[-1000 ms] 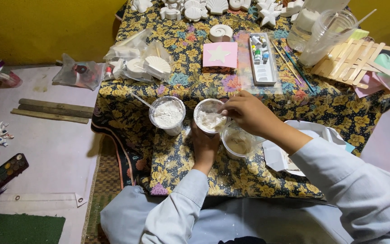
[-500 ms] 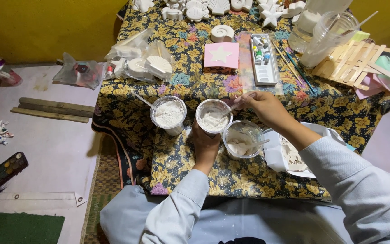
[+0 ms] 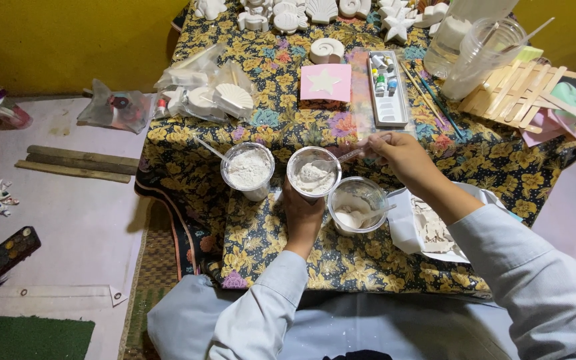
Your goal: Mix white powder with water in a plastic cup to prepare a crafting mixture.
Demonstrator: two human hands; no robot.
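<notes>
My left hand (image 3: 303,215) grips the middle clear plastic cup (image 3: 313,175), which holds a white paste. My right hand (image 3: 400,155) holds a clear plastic spoon (image 3: 349,156) whose bowl dips into that cup from the right. Left of it stands a second cup (image 3: 249,170) full of white powder with a spoon leaning in it. A third cup (image 3: 358,205), to the lower right, holds a little white mix and another spoon. All three rest on a low table under a flowered cloth (image 3: 281,127).
Behind the cups lie a pink mould with a star (image 3: 326,81), a paint set (image 3: 385,93), brushes, a stick trivet (image 3: 518,93), tall clear cups (image 3: 488,53) and white plaster shapes (image 3: 321,10). Bagged shells (image 3: 215,100) sit left. A paint palette (image 3: 1,253) and wood sticks (image 3: 78,163) lie on the floor.
My right hand has drawn back to the right, away from the middle cup's rim, and the spoon now reaches in at a slant. The left hand still holds the cup.
</notes>
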